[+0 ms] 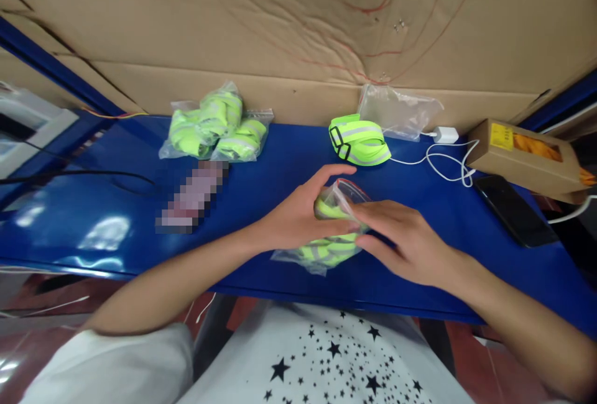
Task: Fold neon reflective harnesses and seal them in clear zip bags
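Note:
A clear zip bag (317, 266) lies near the front edge of the blue table, with a yellow-green reflective strap (333, 253) coiled inside it. Its red-lined mouth (347, 188) points away from me. My left hand (303, 211) grips the bag from the left, thumb across it and one finger stretched out beyond the mouth. From the right, my right hand (405, 239) pinches the bag near its opening. Part of the bag is hidden under my fingers. Beyond my hands sits a loose reflective strap (361, 143) with black buckles.
Several bagged straps (217, 124) are piled at the back left. A flat clear bag (396, 109) leans against the cardboard. On the right are a white charger (445, 135) with its cable, a black phone (515, 211) and a cardboard box (527, 158). A blurred-out item (193, 196) lies left.

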A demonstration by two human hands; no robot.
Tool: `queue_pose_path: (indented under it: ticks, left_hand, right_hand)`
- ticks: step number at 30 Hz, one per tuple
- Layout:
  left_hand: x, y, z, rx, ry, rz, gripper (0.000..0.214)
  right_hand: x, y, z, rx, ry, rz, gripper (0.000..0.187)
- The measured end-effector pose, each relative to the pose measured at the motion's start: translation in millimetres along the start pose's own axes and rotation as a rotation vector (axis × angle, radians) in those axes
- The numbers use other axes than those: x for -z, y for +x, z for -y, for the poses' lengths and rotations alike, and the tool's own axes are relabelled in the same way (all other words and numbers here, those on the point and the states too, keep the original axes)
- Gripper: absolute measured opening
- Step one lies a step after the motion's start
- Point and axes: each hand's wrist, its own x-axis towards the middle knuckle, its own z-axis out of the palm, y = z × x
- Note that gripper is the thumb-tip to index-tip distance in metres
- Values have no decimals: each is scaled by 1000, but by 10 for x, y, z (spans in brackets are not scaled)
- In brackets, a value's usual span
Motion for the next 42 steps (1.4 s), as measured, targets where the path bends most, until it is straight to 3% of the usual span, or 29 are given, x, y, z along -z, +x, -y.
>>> queue_pose_path:
  ticks: [7, 12, 16, 20, 23, 29, 32, 38, 42]
  left_hand:
    - [-39, 72, 184, 114, -130, 28, 59]
    - [-35, 139, 297, 252, -353, -4, 63]
    - [-19, 116, 233, 275, -419, -7, 66]
    - [-45, 54, 196, 181, -455, -47, 53]
    - [-55, -19, 301, 97, -394, -67, 47]
    - [16, -83, 493, 61, -145, -87, 59]
    - [77, -40, 420, 25, -98, -65, 59]
    - [233, -28, 265, 80, -62, -56, 59]
    - [267, -27, 297, 110, -132, -119, 59]
  right_hand:
    - [-108, 3, -85, -111, -76, 111, 27]
    - [-222, 3, -305, -256, 178, 24, 27]
    - [-39, 76, -374, -419, 377, -116, 45]
    - [173, 155, -295, -336, 356, -112, 38]
    - [92, 150, -289, -316, 359, -52, 36]
    - [-193, -43, -448, -503, 509, 96, 49]
    - [-151, -99, -535, -564, 501, 92, 54]
    - [-67, -89, -557, -723, 534, 118, 65]
    - [-31, -89, -477, -667, 530, 72, 56]
